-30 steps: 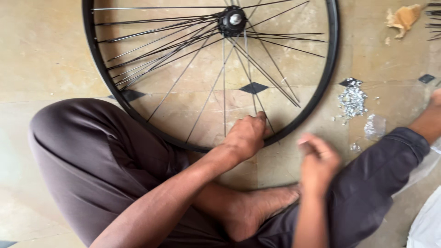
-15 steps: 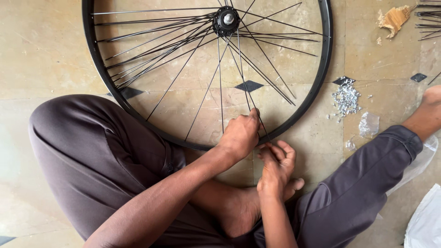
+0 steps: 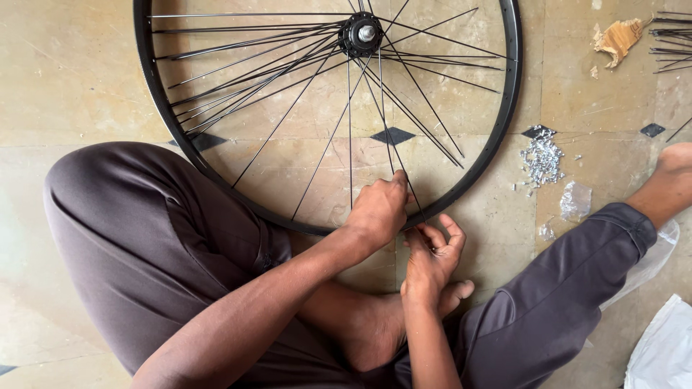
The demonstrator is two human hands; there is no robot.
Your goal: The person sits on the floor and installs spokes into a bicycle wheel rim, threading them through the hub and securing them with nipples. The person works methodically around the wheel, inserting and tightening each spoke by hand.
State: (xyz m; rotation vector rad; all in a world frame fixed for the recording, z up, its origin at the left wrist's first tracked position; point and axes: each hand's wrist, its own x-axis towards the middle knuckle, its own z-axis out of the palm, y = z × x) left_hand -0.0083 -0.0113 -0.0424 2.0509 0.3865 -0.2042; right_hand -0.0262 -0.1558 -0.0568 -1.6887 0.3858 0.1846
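Person sits cross-legged on a tiled floor (image 3: 72, 79), black bicycle wheel rim (image 3: 504, 108) lying flat in front of the knees, hub (image 3: 360, 32) at the far side from the body. Both hands work at the near arc of the rim.

Left hand (image 3: 378, 209) sits on top of the rim's near edge, fingers curled and pressed together around a thin spoke (image 3: 386, 137) close to where it meets the rim; looks like a pinch on the spoke end, though the fingertips are hidden under the knuckles. The spoke's long axis runs from the hub straight toward the body, slightly rightward, so it points almost into the left hand.

Right hand (image 3: 430, 252) is just outside the rim, nearer the body, touching or nearly touching the left hand. Palm up, thumb and fingers loosely spread and curved toward the rim's outer face; cannot tell if it holds anything small. Left hand is the nearer to the spoke; right is nearer the rim's outer wall.

Left forearm comes in diagonally from low left, right forearm rises almost straight from below. Bare foot (image 3: 375, 324) lies under both wrists.

Right of the rim: pile of small silver nipples (image 3: 542, 160), a clear plastic scrap (image 3: 575, 200), loose spokes (image 3: 670, 43) beyond, torn cardboard piece (image 3: 620, 36).
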